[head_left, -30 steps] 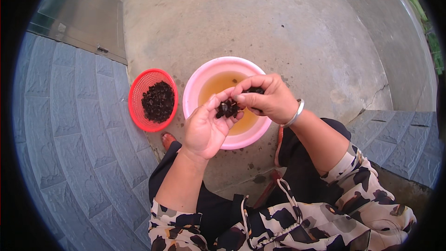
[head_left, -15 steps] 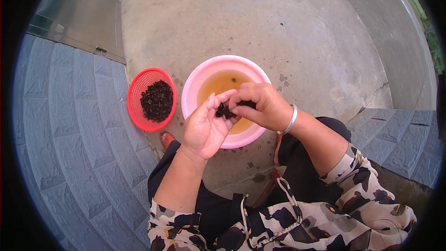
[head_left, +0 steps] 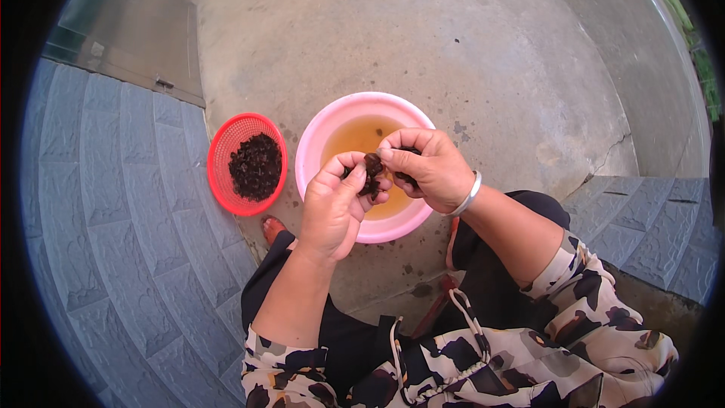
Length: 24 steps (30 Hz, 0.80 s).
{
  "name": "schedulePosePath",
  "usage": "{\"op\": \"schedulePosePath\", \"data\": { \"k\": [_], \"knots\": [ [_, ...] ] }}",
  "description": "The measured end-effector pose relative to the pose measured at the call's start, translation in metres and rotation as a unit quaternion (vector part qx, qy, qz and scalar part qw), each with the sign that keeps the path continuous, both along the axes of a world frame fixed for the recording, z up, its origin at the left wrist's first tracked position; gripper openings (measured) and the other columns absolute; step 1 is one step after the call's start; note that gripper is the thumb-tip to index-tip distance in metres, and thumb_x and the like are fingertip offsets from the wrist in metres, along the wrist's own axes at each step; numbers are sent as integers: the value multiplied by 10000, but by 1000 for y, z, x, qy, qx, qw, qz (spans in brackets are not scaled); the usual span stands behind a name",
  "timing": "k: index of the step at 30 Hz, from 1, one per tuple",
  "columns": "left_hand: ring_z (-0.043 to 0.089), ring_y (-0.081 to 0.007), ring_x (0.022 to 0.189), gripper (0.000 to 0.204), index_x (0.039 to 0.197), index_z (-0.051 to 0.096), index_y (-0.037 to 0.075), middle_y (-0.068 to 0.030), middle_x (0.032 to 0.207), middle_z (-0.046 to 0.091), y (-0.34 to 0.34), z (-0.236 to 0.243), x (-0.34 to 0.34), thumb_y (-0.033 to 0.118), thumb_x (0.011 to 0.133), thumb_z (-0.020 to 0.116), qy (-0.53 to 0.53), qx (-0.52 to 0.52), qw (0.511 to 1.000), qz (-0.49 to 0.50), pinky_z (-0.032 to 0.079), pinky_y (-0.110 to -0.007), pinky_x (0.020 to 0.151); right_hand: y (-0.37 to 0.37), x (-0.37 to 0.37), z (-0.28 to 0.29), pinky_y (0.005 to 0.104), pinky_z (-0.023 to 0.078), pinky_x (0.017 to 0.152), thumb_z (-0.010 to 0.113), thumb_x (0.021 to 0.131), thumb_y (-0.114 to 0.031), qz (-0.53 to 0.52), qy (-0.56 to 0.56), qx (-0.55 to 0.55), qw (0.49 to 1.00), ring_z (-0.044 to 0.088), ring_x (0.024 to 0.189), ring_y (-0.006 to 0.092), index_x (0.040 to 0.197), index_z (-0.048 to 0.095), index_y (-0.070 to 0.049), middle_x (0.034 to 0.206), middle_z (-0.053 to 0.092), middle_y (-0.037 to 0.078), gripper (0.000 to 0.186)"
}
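Observation:
Both of my hands are raised over the pink basin of yellowish-brown water. My left hand is curled, thumb and fingers closed on dark, wrinkled pieces that look like black fungus. My right hand, with a silver bracelet at the wrist, pinches the same clump from the right and also has dark pieces under its curled fingers. Left of the basin stands a red plastic colander holding a pile of similar dark pieces.
Grey concrete floor surrounds the basin. Blue-grey stone cladding runs along the left, with a metal door beyond it. More cladding and a grey wall are on the right. My sandalled feet flank the basin.
My left hand has turned and its fingers have curled from an open palm to a pinch on the pieces. My right fingertips have drawn slightly back and up with them. The colander has stayed put.

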<state>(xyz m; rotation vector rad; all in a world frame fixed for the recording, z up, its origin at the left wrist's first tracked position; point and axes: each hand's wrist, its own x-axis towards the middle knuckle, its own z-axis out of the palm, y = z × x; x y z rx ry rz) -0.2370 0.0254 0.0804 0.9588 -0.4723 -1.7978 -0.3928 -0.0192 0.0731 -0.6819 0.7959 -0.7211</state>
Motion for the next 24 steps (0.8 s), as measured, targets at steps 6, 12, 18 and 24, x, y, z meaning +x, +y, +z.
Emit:
{"op": "schedulePosePath", "data": {
  "k": [6, 12, 18, 24],
  "knots": [
    [538, -113, 715, 80, 933, 514, 49, -37, 835, 552, 1, -3, -1, 108, 879, 505, -61, -20, 998, 5, 450, -233, 628, 4, 3, -1, 188, 354, 389, 565, 836, -147, -10, 86, -89, 992, 459, 456, 42, 808, 564, -31, 607, 519, -13, 119],
    [495, -109, 666, 73, 934, 508, 64, -28, 797, 526, 1, -2, 2, 100, 871, 516, -60, -1, 998, 21, 419, -243, 583, 0, -2, -1, 191, 365, 402, 568, 830, -151, -3, 66, -65, 996, 470, 474, 40, 807, 567, -24, 617, 516, -15, 130],
    [516, -89, 654, 81, 907, 537, 46, -22, 773, 549, 1, -3, -1, 109, 857, 550, -84, -4, 996, 41, 416, -198, 570, 1, -4, 7, 187, 379, 423, 599, 800, -107, 31, 80, -79, 993, 475, 499, 36, 828, 576, -14, 659, 533, -3, 100],
    [493, -104, 678, 81, 928, 531, 41, -58, 863, 569, 1, -4, 4, 81, 857, 534, -55, 14, 998, 10, 415, -231, 584, 0, -6, 7, 181, 390, 434, 617, 768, -59, 47, 96, -83, 991, 477, 525, 33, 808, 571, -22, 684, 530, -9, 71]
  ]
}}
